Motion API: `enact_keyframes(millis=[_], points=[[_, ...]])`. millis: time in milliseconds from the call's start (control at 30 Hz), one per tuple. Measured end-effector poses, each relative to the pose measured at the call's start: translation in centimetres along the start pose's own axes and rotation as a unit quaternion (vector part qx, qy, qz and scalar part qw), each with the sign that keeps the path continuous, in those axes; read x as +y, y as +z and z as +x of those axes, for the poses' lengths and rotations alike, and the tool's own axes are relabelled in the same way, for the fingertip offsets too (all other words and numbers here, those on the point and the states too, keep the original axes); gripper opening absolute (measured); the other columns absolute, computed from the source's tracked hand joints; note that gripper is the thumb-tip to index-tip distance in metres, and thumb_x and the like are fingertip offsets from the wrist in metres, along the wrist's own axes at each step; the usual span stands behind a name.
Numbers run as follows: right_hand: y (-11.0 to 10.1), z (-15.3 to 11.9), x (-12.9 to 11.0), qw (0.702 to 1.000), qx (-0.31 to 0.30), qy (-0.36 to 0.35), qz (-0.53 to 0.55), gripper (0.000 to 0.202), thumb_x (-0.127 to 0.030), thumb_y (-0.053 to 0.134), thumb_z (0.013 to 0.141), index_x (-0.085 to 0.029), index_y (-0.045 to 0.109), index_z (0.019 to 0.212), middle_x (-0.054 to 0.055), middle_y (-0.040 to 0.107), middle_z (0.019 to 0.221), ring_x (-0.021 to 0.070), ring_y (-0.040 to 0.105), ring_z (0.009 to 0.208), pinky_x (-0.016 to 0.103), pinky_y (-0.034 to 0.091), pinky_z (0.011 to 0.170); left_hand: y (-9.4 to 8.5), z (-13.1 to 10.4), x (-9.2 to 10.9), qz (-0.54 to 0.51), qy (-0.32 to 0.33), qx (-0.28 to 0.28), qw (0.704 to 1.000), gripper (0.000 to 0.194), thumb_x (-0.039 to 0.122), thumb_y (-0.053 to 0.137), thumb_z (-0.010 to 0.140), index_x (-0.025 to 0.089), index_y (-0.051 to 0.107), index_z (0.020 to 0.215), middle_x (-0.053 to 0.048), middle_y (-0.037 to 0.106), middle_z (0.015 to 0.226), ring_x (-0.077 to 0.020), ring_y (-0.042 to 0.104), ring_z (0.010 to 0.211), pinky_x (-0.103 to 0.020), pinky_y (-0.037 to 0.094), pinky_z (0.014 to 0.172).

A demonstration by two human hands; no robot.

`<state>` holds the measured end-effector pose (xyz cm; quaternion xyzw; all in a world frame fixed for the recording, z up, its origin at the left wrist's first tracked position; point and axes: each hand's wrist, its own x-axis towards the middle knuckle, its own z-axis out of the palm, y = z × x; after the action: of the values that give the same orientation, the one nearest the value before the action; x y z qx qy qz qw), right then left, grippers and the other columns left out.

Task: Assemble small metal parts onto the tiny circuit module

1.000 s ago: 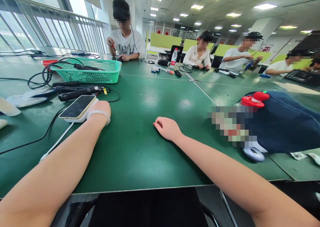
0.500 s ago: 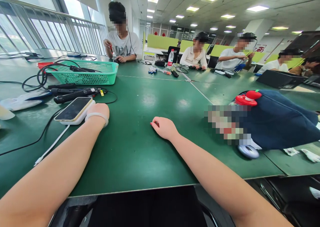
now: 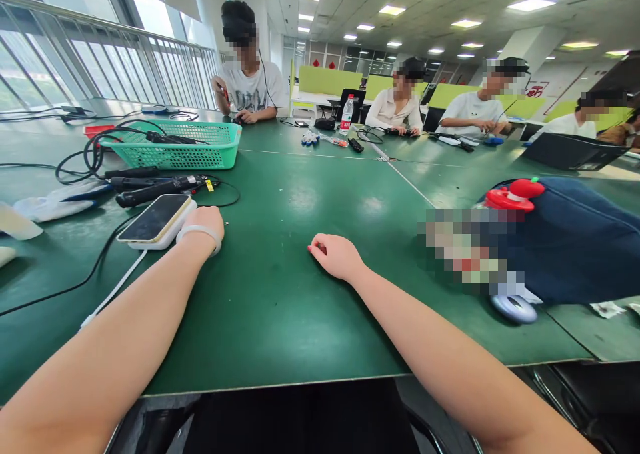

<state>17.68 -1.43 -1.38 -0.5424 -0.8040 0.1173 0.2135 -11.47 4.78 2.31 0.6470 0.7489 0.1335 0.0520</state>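
Observation:
My left hand [image 3: 204, 223] rests on the green table [image 3: 280, 294], right beside a phone [image 3: 157, 218] that lies on a white block with a white cable. A pale band circles that wrist; the fingers are hidden from view. Nearer the middle, my right hand [image 3: 336, 254] lies on the tabletop with its fingers curled in, thumb towards the index finger. Nothing shows in it. Behind the phone are black cylindrical tools [image 3: 160, 189] with cables.
A green basket [image 3: 200, 154] holding black items stands at the back left. On the right lie a dark blue bag [image 3: 575, 241], a red object [image 3: 513, 197] and a mouse [image 3: 514, 309]. A bottle [image 3: 347, 115] stands farther off; several people sit around the table.
The view has turned slightly left, so table objects and both hands appear shifted right. My hands keep their places on the table. A seated person at the right has lowered their hands.

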Motion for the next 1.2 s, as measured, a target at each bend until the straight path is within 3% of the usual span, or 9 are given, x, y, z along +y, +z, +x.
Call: enact_keyframes(millis=[167,500,667,867,1033,1200], points=[[-0.1,0.0,0.1,1.0,-0.006,0.002,0.019,0.023,-0.035,0.044,0.088,-0.022,0.055,0.073,-0.003,0.056,0.062,0.0105,0.045,0.058,0.023,0.028,0.054,-0.6,-0.7,0.9,0.147,-0.015,-0.001,0.989,0.039,0.016,0.047,0.075,0.002,0.058,0.11,-0.027,0.063,0.104,-0.0365,0.057,0.103,-0.041,0.045,0.084],[-0.2,0.0,0.2,1.0,-0.008,-0.002,0.015,0.022,-0.034,0.045,0.088,-0.022,0.055,0.073,-0.003,0.057,0.064,0.0103,0.046,0.059,0.023,0.028,0.054,-0.6,-0.8,1.3,0.169,-0.024,-0.006,0.985,0.039,0.016,0.046,0.075,0.0,0.055,0.109,-0.029,0.062,0.104,-0.0367,0.059,0.1,-0.04,0.045,0.08],[-0.2,0.1,0.3,1.0,-0.009,-0.001,0.014,0.021,-0.034,0.045,0.088,-0.022,0.056,0.074,-0.003,0.057,0.063,0.0105,0.046,0.058,0.023,0.028,0.054,-0.6,-0.8,1.3,0.158,-0.026,0.01,0.987,0.041,0.024,0.049,0.074,0.004,0.057,0.109,-0.025,0.064,0.102,-0.0358,0.06,0.097,-0.039,0.046,0.076],[-0.1,0.1,0.3,1.0,-0.01,-0.001,0.013,0.021,-0.034,0.045,0.087,-0.022,0.056,0.074,-0.002,0.058,0.066,0.0103,0.047,0.059,0.023,0.028,0.054,-0.6,0.0,0.4,0.149,0.011,0.039,0.988,0.035,0.02,0.05,0.072,0.008,0.061,0.103,-0.02,0.067,0.097,-0.0334,0.06,0.096,-0.038,0.044,0.081],[-0.1,0.0,0.2,1.0,-0.009,-0.001,0.016,0.021,-0.034,0.045,0.087,-0.021,0.056,0.074,-0.002,0.058,0.065,0.0104,0.047,0.059,0.023,0.028,0.054,0.1,0.7,-0.5,0.086,0.006,0.093,0.992,0.031,0.022,0.042,0.08,0.013,0.063,0.101,-0.017,0.065,0.101,-0.0303,0.057,0.102,-0.038,0.041,0.087],[-0.1,0.0,0.4,1.0,-0.01,-0.001,0.016,0.021,-0.034,0.044,0.087,-0.022,0.057,0.075,-0.002,0.059,0.066,0.0112,0.048,0.062,0.023,0.029,0.055,1.6,1.8,-1.4,-0.125,-0.043,0.04,0.99,0.032,0.023,0.042,0.08,0.017,0.062,0.104,-0.009,0.068,0.102,-0.0236,0.061,0.094,-0.032,0.046,0.078]])
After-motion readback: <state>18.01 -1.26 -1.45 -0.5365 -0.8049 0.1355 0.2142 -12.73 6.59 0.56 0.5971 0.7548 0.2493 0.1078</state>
